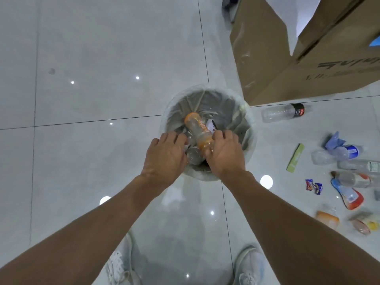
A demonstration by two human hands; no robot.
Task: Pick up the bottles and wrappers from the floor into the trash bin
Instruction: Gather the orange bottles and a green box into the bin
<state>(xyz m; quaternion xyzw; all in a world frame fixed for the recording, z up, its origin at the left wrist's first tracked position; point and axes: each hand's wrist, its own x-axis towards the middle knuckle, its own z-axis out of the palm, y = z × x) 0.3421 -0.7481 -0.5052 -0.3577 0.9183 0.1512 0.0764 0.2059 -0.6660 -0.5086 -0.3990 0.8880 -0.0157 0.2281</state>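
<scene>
We record the right hand (226, 153) gripping the orange bottle (196, 126) over the trash bin (245, 112), the left hand (164, 155) curled against a clear bottle (193, 155) inside the bin, grasp undeterminable, and a black-capped bottle (283, 113) and green wrapper (295, 157) on the floor (102, 58) right of the bin.

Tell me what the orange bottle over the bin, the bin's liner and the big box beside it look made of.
Orange bottle: likely thin clear plastic, glossy; you see through it. Bin liner: translucent plastic film, wrinkled over the rim. Box: brown matte cardboard, probably, with creased edges and printing.
</scene>
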